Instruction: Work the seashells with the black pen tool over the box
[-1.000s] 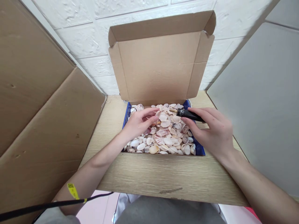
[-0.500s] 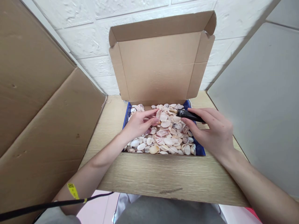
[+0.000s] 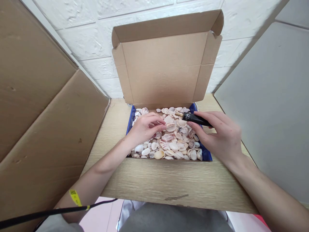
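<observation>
My right hand (image 3: 220, 132) grips a black handheld tool (image 3: 196, 119), like a small drill pen, with a brass-coloured collar and a thin tip pointing left. Over the shells, my left hand (image 3: 147, 127) has its thumb and fingertips pinched at the edge of a pale seashell (image 3: 170, 125). The tool's tip lies a little above and beyond that shell, apparently apart from it. Beneath both hands, a blue-sided cardboard box (image 3: 208, 154) holds a layer of white, cream and pinkish shells (image 3: 175, 146).
The box's brown lid (image 3: 161, 67) stands raised against a white brick wall (image 3: 82, 42). A large cardboard panel (image 3: 43, 129) rises on the left and a grey panel (image 3: 272, 103) on the right. A black cable (image 3: 48, 213) crosses at lower left above the wooden tabletop's (image 3: 169, 180) near edge.
My left fingers have curled and turned, and the shell has tipped from upright to flatter, lower and away from the tool's tip. My right hand with the tool has hardly moved.
</observation>
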The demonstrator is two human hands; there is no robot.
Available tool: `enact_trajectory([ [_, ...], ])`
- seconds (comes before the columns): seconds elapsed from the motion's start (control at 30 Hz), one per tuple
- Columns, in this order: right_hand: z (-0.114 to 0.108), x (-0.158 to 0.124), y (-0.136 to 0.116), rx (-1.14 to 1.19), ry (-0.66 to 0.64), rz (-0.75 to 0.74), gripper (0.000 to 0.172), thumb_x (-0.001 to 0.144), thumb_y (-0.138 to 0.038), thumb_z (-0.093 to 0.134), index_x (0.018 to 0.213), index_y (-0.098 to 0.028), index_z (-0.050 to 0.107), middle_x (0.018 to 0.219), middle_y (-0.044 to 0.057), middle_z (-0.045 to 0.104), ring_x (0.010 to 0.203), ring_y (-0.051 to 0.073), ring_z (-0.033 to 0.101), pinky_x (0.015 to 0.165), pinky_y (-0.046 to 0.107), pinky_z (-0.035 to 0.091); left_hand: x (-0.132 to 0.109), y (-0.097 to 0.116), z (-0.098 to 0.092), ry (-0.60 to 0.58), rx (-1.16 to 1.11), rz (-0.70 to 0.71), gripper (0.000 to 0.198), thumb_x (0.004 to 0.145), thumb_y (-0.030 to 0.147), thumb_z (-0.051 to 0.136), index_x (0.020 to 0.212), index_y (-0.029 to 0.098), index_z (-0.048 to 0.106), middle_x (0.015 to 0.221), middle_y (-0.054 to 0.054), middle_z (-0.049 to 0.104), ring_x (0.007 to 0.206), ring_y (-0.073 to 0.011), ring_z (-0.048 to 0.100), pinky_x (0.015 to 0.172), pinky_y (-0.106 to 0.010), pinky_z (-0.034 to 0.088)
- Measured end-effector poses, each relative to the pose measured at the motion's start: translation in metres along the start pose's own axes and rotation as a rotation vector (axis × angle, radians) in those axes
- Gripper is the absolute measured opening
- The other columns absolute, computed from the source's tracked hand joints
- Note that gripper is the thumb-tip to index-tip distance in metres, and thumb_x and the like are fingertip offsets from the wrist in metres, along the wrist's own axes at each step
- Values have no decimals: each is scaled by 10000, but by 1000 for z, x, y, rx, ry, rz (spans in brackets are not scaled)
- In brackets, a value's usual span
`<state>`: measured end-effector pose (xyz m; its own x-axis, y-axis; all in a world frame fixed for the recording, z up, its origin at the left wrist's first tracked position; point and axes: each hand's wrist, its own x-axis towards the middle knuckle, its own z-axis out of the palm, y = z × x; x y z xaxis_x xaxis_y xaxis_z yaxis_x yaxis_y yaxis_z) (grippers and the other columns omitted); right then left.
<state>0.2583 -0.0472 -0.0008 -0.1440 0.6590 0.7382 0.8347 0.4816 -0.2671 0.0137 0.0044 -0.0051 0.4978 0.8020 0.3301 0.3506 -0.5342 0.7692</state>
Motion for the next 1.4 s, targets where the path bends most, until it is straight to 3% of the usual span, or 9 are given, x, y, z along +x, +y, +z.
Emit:
enact_trajectory([
  [0.17, 0, 1, 0, -3, 8, -17, 201, 863, -287, 717, 1059, -250, 692, 907, 65, 743, 810, 235, 708, 689, 367, 577, -1, 1, 0, -107, 146, 96, 248, 890, 350, 679, 745, 149, 685, 701, -8, 636, 603, -93, 554, 589, -209, 444],
  [0.33, 1, 1, 0, 2, 10, -31, 207, 858, -278, 725, 1061, -256, 689, 907, 59, 743, 814, 232, 711, 697, 364, 582, -4, 1, 0, -284, 347, 209, 299, 964, 349, 551, 790, 153, 694, 705, -20, 620, 662, -122, 561, 628, -240, 410],
  [0.57, 1, 0, 0, 14, -6, -25, 219, 857, -278, 725, 1073, -260, 689, 924, 62, 744, 835, 238, 713, 699, 371, 584, -4, -2, 1, -303, 312, 241, 383, 974, 439, 526, 868, 153, 757, 707, -39, 636, 672, -135, 585, 629, -253, 421],
  [0.83, 1, -1, 0, 19, -4, -26, 204, 864, -280, 716, 1062, -237, 690, 920, 71, 744, 827, 235, 707, 617, 345, 556, -2, 2, 3, -254, 202, 235, 241, 951, 270, 556, 918, 139, 756, 697, -33, 702, 616, -113, 599, 603, -223, 426],
  [1.0, 0, -1, 0, 16, -9, -23, 213, 859, -284, 725, 1066, -255, 685, 919, 64, 744, 820, 232, 708, 617, 346, 558, -3, 1, 3, -207, 86, 105, 288, 893, 181, 572, 1124, 124, 733, 729, -27, 717, 559, -93, 550, 546, -213, 407],
  [1.17, 0, 0, 0, 23, 0, -58, 221, 853, -262, 733, 1066, -230, 683, 918, 82, 741, 822, 236, 710, 664, 357, 581, -2, 1, 1, -115, -198, -131, 402, 933, 320, 565, 1285, 145, 648, 921, -62, 713, 571, -81, 560, 505, -207, 444],
  [1.27, -1, 0, -1, 34, -6, -105, 235, 849, -253, 740, 1071, -206, 680, 920, 91, 740, 805, 223, 708, 694, 350, 590, -1, 4, 0, -100, -381, -392, 418, 909, 377, 604, 1248, 135, 640, 782, -24, 668, 469, -68, 526, 415, -188, 421],
  [1.4, -1, 0, -2, 58, -35, -147, 246, 862, -273, 728, 1098, -235, 672, 916, 66, 742, 776, 203, 706, 676, 330, 589, 0, 10, -2, -81, -396, -488, 297, 846, 364, 684, 1041, 140, 683, 660, 16, 607, 457, -73, 543, 402, -170, 429],
])
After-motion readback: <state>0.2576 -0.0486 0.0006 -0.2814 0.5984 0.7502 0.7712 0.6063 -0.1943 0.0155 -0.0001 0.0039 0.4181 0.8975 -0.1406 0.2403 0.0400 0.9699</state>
